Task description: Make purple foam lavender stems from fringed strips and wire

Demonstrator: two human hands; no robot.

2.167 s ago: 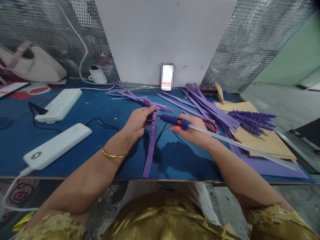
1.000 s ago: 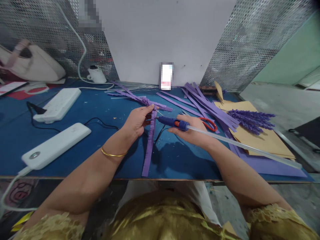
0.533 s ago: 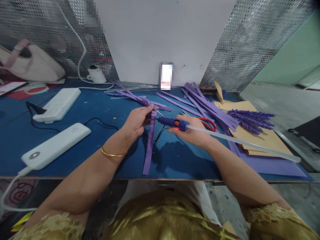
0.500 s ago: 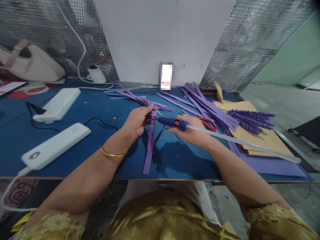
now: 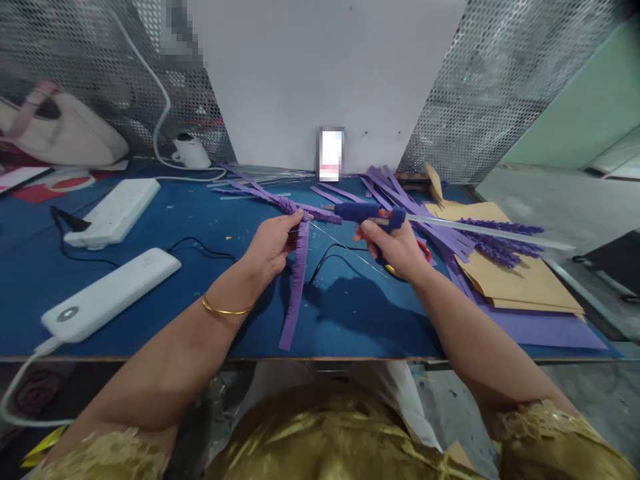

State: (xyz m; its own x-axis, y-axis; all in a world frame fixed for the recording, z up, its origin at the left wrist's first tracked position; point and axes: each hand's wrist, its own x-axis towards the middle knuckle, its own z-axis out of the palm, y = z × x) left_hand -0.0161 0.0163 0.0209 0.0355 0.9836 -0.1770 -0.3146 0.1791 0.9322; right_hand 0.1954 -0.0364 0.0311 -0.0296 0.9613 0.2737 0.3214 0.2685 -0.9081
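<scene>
Blue tabletop (image 5: 37, 257) carries a white power bank (image 5: 113, 293) toward 8 o'clock. Near the middle, on the 9 o'clock side, the left hand (image 5: 270, 247) narrows its grip to a thumb-and-finger pinch on one end of a fringed purple strip (image 5: 296, 293), which hangs toward 6. Its fringe looks cut, I judge, while most of its length is left loose; the fingers hide how much is fastened. From the pinch a thin wire (image 5: 327, 235) runs toward 4. The right hand (image 5: 395, 243) curls its grip round a blue glue gun (image 5: 360, 212), nozzle facing 9, apart from the strip. Finished-looking purple flower sprays (image 5: 503, 253) lie at 3
</scene>
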